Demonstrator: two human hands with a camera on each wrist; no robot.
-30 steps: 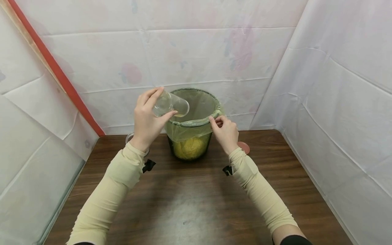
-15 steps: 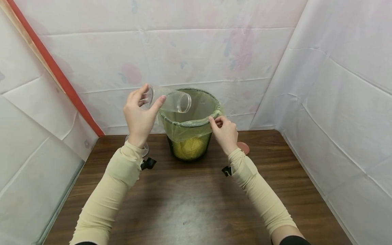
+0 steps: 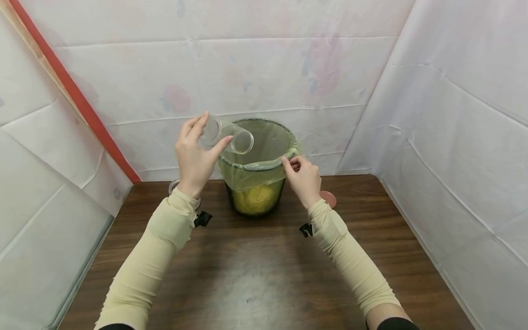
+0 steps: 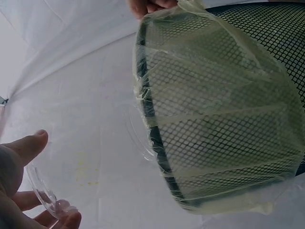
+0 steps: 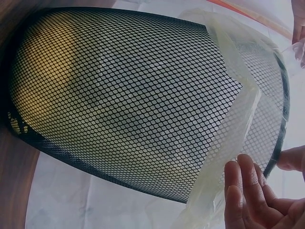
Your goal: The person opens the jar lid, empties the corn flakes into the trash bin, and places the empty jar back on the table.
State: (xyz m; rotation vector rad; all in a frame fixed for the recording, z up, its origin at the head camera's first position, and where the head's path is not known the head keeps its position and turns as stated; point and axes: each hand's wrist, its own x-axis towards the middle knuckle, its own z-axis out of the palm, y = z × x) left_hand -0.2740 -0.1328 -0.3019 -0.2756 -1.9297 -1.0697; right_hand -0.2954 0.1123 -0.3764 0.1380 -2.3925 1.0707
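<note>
My left hand (image 3: pixel 194 158) holds a clear plastic cup (image 3: pixel 227 137) tipped on its side, its mouth pointing over the left rim of a black mesh bin (image 3: pixel 257 201). The bin has a yellowish bag liner (image 3: pixel 264 146) folded over its rim, and something yellow lies at its bottom. In the left wrist view the cup's base (image 4: pixel 45 195) sits between my fingers, with the bin (image 4: pixel 228 119) to the right. My right hand (image 3: pixel 303 176) pinches the liner at the bin's right rim; the right wrist view shows its fingertips (image 5: pixel 243 191) on the liner edge (image 5: pixel 233 138).
The bin stands at the back of a brown wooden table (image 3: pixel 255 270). A clear round object (image 3: pixel 175 185) sits partly hidden behind my left wrist, and a small reddish disc (image 3: pixel 329 198) behind my right. White sheeting walls close in on three sides.
The left hand drew the cup back to the left and up, then returned it toward the bin's rim, tipped mouth-down. The right hand has stayed on the liner.
</note>
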